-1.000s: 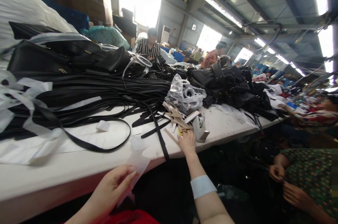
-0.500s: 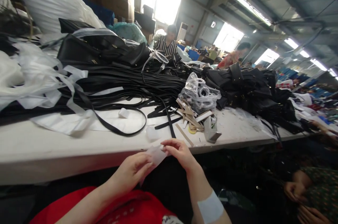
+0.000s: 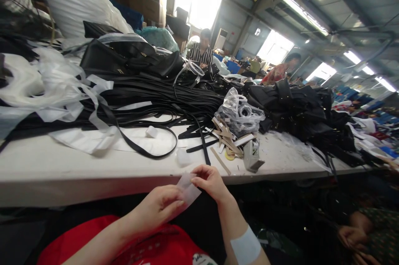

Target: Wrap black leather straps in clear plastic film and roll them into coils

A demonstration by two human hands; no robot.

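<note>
A small translucent white sheet (image 3: 190,193) is held between both hands, just in front of the table's front edge. My left hand (image 3: 162,204) pinches its lower left side between thumb and fingers. At its upper right, the thumb and fingertips of my right hand (image 3: 209,179) close on the sheet's edge. A white patch (image 3: 246,246) lies on my right forearm. Beyond the hands, a black strap (image 3: 204,148) and a small white piece (image 3: 183,157) rest on the table.
Black straps (image 3: 149,94) and black bags (image 3: 293,107) are heaped along the white table (image 3: 93,171). Beige strips (image 3: 229,138), a clear plastic bag (image 3: 238,113) and a grey tape dispenser (image 3: 252,157) lie ahead. Another person's hands (image 3: 353,236) are at lower right.
The view has shifted, so the table's contents appear slightly further right. The sheet now shows more of its surface between the hands, and both hands still hold it.
</note>
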